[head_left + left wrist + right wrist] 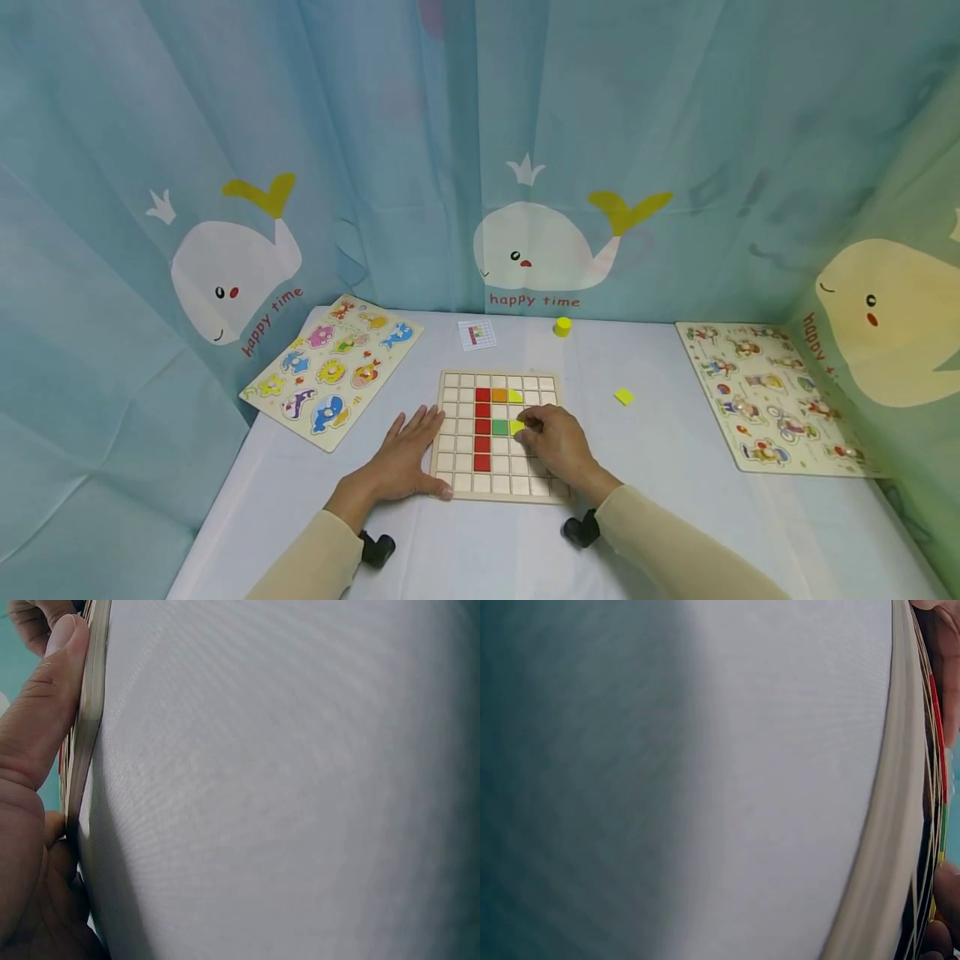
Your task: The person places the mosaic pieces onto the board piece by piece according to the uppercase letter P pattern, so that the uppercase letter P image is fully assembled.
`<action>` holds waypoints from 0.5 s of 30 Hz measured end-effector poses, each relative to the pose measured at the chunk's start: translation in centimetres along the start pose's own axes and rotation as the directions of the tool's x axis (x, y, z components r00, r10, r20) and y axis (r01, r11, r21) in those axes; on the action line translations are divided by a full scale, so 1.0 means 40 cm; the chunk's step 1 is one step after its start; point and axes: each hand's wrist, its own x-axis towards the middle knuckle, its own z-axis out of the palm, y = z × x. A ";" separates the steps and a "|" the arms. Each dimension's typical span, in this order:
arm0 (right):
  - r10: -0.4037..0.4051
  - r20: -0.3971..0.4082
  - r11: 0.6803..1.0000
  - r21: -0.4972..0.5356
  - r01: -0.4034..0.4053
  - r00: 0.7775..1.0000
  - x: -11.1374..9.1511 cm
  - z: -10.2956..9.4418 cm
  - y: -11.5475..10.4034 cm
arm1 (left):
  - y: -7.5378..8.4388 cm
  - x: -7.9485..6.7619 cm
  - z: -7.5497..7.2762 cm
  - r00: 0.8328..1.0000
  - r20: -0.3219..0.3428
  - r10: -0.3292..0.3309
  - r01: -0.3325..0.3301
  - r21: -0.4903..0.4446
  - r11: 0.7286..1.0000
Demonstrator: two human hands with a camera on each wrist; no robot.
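A wooden grid board (462, 483) lies flat on the white table. In it, several red tiles (482, 444) form a column, with an orange tile (498, 396) and a partly yellow tile (514, 396) beside the top and a green tile (500, 427) at the middle. Right of the green one, my right hand (558, 446) pinches a yellow tile (516, 427) with thumb and forefinger, low over its cell. My left hand (405, 458) rests with spread fingers along the board's left side, thumb (64, 660) touching the lower corner in the left wrist view.
Behind the board lie a small printed card (477, 335) and a yellow cylinder-shaped piece (562, 327). A yellow square (624, 397) lies to the right. Picture puzzle boards stand at the left (330, 367) and right (772, 400), near the curtain (420, 208).
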 end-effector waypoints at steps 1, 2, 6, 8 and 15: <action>0.002 0.001 1.000 0.001 -0.002 1.000 0.000 0.000 0.000 | 0.000 0.000 0.000 1.000 -0.001 0.000 0.000 0.000 1.000; 0.005 0.002 1.000 0.003 -0.005 1.000 0.000 0.000 0.000 | 0.000 -0.001 0.000 1.000 0.000 -0.001 0.001 -0.001 1.000; 0.015 0.007 1.000 0.017 -0.015 1.000 -0.002 -0.001 0.003 | 0.000 -0.002 0.001 1.000 -0.001 0.002 -0.002 0.000 1.000; 0.027 0.012 0.999 0.028 -0.027 1.000 -0.003 -0.002 0.005 | 0.001 -0.002 0.000 1.000 0.000 0.002 -0.002 0.001 1.000; 0.070 0.019 0.986 0.153 -0.072 0.997 -0.001 -0.026 0.018 | 0.004 -0.001 -0.001 1.000 -0.002 -0.002 0.002 0.005 1.000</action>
